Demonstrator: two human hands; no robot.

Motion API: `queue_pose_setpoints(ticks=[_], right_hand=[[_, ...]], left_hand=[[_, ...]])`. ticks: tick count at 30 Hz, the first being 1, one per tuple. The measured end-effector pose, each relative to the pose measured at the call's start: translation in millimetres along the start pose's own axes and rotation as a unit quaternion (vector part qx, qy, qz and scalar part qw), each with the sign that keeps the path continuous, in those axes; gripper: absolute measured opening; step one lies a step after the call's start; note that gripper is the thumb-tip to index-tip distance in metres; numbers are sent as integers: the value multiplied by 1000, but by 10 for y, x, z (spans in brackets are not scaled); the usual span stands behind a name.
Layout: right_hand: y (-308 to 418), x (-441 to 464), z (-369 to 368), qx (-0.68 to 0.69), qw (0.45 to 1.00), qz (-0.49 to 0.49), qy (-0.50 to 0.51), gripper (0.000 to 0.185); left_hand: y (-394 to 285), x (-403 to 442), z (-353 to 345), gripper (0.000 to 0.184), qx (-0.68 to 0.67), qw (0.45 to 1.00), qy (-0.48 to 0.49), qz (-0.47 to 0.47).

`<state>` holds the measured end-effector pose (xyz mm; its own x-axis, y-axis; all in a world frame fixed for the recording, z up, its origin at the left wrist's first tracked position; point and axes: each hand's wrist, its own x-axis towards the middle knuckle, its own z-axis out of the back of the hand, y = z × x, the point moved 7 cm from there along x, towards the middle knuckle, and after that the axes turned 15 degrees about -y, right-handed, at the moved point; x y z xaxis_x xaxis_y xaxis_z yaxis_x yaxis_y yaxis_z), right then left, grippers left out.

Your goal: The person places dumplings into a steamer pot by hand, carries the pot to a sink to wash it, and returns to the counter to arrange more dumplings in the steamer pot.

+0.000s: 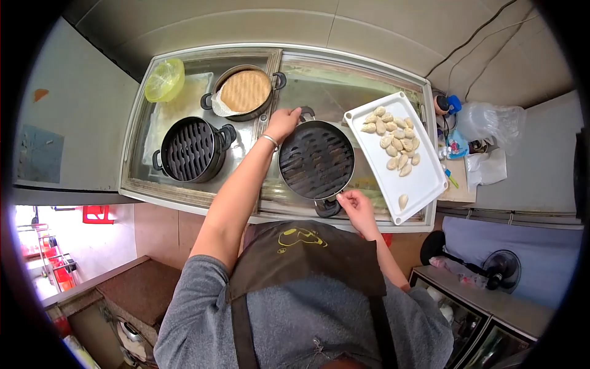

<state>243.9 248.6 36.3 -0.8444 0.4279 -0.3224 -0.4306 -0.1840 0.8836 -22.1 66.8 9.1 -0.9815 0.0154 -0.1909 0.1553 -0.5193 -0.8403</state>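
In front of me a round pot (286,172) with a black slotted rack (316,158) set in its top sits on the glass counter. My left hand (283,125) is closed at the pot's far side, gripping by the upper handle (306,112). At the near edge, my right hand (358,209) has its fingertips pinched against the rim beside the lower handle (328,208). Right of the pot, a white tray (405,195) holds several pale, pleated dumplings (393,138); a single one lies apart at its near end.
A second pot with a black slotted rack (188,149) stands at the left. Behind it is a pot (247,114) with a round woven mat (246,91) and white cloth. A yellow-green bowl (165,80) occupies the far left corner. Plastic bags (491,126) lie right of the counter.
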Motion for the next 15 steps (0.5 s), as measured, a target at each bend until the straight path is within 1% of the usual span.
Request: queue_pose_setpoints(ticks=[3,5,6,8,9,10,12,13,15], right_hand=[[-121,37,-32,41,999,7,4,23],[-189,42,-24,132,987,-88,-9,23],[-207,34,-11,134,987,-90,-11,23],[-160,85,6,117,992,-29,-27,22],[-114,56,-1,123,991,-40,-19,21],[-93,7,-8,121,991,-45,-19,21],[-50,-22,-64,125,991,-52,8,22],[-91,-26,-73,104,994,-33,14,24],[-211,-27,-110,105,994,-24,16,25]], left_hand=[[61,48,-11,47,4,1000,-25,7],[262,106,1,48,-44,996,-54,64],[329,93,-12,48,-42,996,-51,63],[414,143,7,46,-22,997,-68,37],[391,128,30,45,-20,997,-74,21],[405,91,28,45,-19,997,-72,24],[365,56,3,42,-149,986,-48,62],[329,16,8,41,-181,981,-33,63],[283,-66,59,41,-192,979,-31,63]])
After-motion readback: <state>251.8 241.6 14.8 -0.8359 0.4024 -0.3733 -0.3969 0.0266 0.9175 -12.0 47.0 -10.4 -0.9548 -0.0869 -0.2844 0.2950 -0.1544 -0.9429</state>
